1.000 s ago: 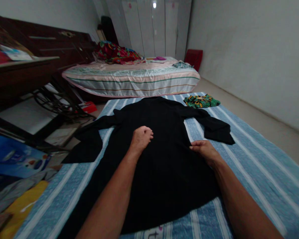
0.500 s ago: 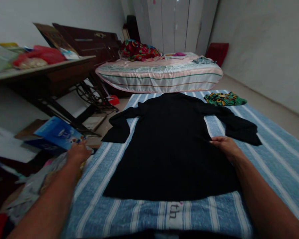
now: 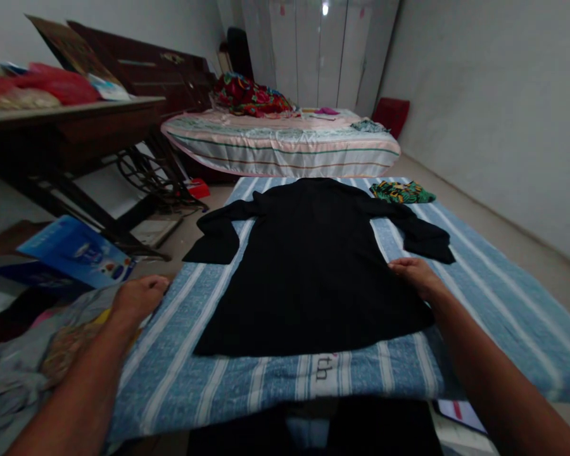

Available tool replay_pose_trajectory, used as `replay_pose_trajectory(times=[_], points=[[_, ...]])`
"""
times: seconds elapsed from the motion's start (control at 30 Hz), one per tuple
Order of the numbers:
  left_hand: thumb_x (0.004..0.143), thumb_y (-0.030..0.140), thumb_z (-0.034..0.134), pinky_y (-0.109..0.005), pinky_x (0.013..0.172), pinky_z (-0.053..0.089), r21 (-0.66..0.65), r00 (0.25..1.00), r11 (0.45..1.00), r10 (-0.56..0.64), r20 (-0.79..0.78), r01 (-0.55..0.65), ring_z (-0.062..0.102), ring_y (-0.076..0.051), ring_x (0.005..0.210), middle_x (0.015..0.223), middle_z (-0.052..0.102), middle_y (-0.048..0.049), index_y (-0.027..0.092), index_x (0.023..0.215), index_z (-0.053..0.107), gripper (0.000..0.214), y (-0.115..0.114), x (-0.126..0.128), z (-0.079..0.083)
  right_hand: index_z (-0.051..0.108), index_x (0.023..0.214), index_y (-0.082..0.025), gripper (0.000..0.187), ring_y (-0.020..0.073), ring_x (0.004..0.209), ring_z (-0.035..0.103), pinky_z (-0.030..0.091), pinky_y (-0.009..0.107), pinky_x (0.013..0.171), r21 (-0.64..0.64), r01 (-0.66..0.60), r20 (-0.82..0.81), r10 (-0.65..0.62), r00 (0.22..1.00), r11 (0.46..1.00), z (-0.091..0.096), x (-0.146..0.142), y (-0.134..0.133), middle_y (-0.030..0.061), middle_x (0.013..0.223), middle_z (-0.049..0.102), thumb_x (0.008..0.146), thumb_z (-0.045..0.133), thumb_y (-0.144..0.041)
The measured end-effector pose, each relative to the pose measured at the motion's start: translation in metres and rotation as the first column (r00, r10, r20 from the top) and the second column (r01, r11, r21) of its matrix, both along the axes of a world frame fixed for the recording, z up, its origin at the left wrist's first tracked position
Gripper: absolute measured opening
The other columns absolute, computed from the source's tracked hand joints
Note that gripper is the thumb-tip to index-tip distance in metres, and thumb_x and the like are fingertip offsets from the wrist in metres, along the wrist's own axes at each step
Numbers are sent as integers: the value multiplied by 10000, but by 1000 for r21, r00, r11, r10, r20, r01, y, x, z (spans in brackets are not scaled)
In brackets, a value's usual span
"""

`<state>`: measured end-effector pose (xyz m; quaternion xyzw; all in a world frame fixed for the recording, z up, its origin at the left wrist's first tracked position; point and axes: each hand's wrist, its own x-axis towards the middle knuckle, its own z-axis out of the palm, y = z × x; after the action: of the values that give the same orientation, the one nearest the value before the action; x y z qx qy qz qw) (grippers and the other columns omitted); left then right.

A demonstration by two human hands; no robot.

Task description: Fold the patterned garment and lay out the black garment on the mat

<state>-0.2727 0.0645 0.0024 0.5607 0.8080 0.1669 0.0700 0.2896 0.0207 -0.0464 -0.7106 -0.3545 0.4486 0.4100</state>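
A black long-sleeved top point(image 3: 304, 266) lies spread flat, sleeves out to both sides, on a blue-and-white striped cloth point(image 3: 171, 354). My right hand point(image 3: 415, 275) is closed on the top's right side edge, thumb and fingers pinched together at the fabric. Off to the left, my left hand point(image 3: 140, 296) is closed with its fingers curled, close to the left edge of the striped cloth. Whether anything is inside that fist is hidden. Below it is a pile of grey and coloured clothes point(image 3: 71, 335).
A folded green-and-yellow patterned cloth point(image 3: 403, 192) sits at the far right of the striped cloth. Beyond stands a bed point(image 3: 285, 149) with a red floral bundle point(image 3: 251, 95). On the left are a blue box point(image 3: 78, 253) and a treadle sewing table point(image 3: 114, 120).
My left hand has drawn slightly nearer to me beside the cloth's left edge. My right hand keeps its hold on the top. The view has shifted, revealing the cloth's front edge.
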Motion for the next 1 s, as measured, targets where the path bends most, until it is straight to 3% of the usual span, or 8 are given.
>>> replay_pose_trajectory(times=[0.1,0.2,0.33,0.47,0.63,0.77,0.87,1.0], points=[[729,224,474,-284,792,459,-39,995,999,-23,-101,19,593,-203,872,837,680,17,203,844,611,181,-9,24,8,678,727,-160,124,119,487,538,402,224,466,-17,-26,23,26,999,1000,7,2,-20,-4,549,631,650,686,-258],[764,313,473,-331,906,444,31,971,971,-237,-42,239,587,-213,999,1071,661,-5,211,950,603,248,-27,61,11,691,807,-167,214,141,567,588,437,235,526,-42,-64,87,67,994,997,11,5,-41,6,622,669,663,699,-325],[717,463,577,-384,1021,386,-1,756,756,-653,45,654,522,-254,1184,1282,574,-101,196,1011,642,403,-62,104,5,659,974,-155,393,161,601,605,442,249,527,-78,-76,166,88,982,994,9,9,-70,25,685,677,669,704,-397],[660,392,667,-471,1016,396,-133,579,574,-815,-3,808,412,-317,1300,1401,467,-140,211,1207,589,581,-92,118,-6,547,1223,-159,614,185,566,595,434,282,472,-102,-180,324,204,924,978,6,13,-99,43,760,667,696,664,-450],[762,366,579,-457,1018,414,-101,579,588,-808,-107,802,475,-298,1255,1354,517,-153,169,1228,578,506,-103,111,-24,518,1290,-196,614,308,1005,597,489,435,824,53,-383,823,176,540,922,1,3,-128,133,1165,601,705,649,-330],[831,407,493,-416,998,444,-17,578,586,-804,-136,810,545,-270,1183,1251,607,-134,173,1094,651,386,-103,112,-28,560,1237,-205,486,330,1231,452,418,480,968,129,-652,948,100,303,747,-6,-33,-136,154,1340,484,757,605,-260],[877,398,412,-393,955,480,41,590,590,-798,-122,807,594,-247,1109,1164,656,-121,186,954,684,353,-101,117,-25,639,1084,-196,296,298,1203,487,422,472,963,156,-769,957,97,272,620,-11,-62,-129,145,1253,567,808,530,-184],[900,325,363,-389,920,501,77,605,600,-787,-121,796,627,-230,1037,1059,691,-123,180,744,659,365,-103,124,-23,674,903,-189,240,251,1060,587,464,423,911,263,-768,924,76,374,584,-11,-79,-114,121,1086,657,828,451,-142]])
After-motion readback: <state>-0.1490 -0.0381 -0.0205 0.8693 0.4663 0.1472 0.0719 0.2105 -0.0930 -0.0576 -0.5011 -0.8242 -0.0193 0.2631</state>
